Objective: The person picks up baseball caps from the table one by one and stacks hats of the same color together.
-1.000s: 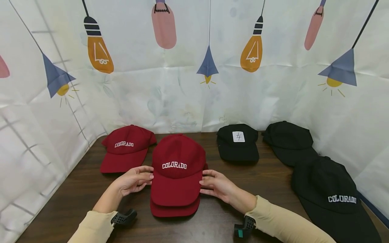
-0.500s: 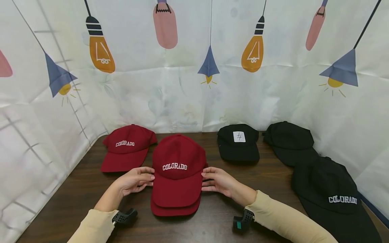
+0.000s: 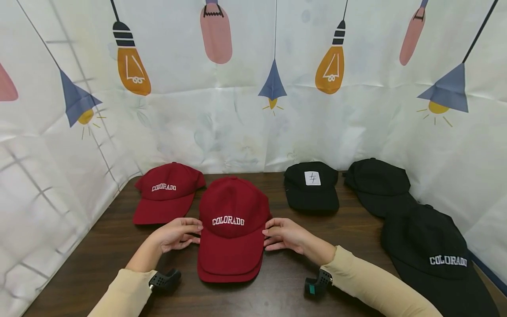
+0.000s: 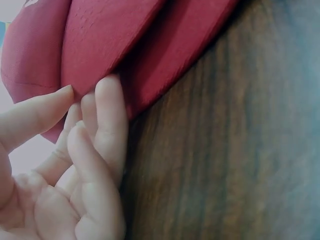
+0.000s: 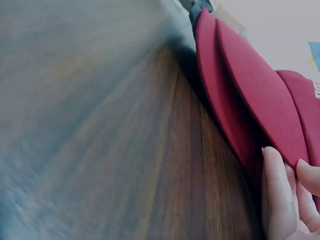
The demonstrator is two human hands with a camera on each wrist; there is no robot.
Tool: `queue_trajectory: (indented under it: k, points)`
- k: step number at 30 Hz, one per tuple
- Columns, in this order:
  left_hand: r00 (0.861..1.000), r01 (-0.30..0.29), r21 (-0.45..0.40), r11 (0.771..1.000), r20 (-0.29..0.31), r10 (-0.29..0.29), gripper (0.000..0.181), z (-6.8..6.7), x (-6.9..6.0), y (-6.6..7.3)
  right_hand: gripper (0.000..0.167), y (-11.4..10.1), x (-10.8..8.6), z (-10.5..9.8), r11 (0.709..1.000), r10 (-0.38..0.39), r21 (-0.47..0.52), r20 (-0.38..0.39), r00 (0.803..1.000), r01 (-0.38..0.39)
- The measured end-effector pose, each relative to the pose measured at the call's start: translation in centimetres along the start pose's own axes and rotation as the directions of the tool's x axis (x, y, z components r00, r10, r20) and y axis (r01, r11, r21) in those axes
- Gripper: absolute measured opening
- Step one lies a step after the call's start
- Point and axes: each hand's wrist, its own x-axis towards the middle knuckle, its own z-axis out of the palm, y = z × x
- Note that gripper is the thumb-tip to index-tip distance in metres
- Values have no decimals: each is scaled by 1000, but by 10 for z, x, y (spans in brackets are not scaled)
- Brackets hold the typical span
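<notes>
Two red caps are stacked at the middle of the table, the upper one [image 3: 231, 251] reading COLORADO; only the brim edge of the lower cap [image 3: 229, 278] shows beneath it. My left hand [image 3: 176, 235] pinches the upper brim's left edge between thumb and fingers. On the opposite side my right hand [image 3: 287, 237] pinches its right edge. The left wrist view shows the thumb and fingertips of the left hand [image 4: 75, 165] at the upper brim [image 4: 105, 40]. In the right wrist view a gap separates the upper brim [image 5: 265, 95] from the lower brim [image 5: 215, 85].
Another red cap [image 3: 164, 209] sits at the back left of the brown table [image 3: 95, 264]. A black cap with a white label [image 3: 310, 196] stands at the back, with two more black caps [image 3: 380, 189] [image 3: 435, 264] to the right. A printed curtain [image 3: 237, 132] hangs behind.
The upper cap has come down and slightly toward me, so less of the lower brim shows. Both hands have stayed at its sides, with small shifts of the right fingers.
</notes>
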Motion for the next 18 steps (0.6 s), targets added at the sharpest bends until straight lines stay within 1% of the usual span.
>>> queue_trajectory:
  k: [6,11,18]
  points:
    - [1000,9,34,999,25,-10,11,-5,-1,1,8,0,3,1,1000,10,-25,7,1000,-9]
    - [999,15,47,999,29,-16,11,-8,-3,0,8,0,5,4,998,20,-53,20,1000,-19]
    - [999,41,85,996,23,-43,11,-5,0,2,9,-1,4,2,994,32,-101,26,999,-29]
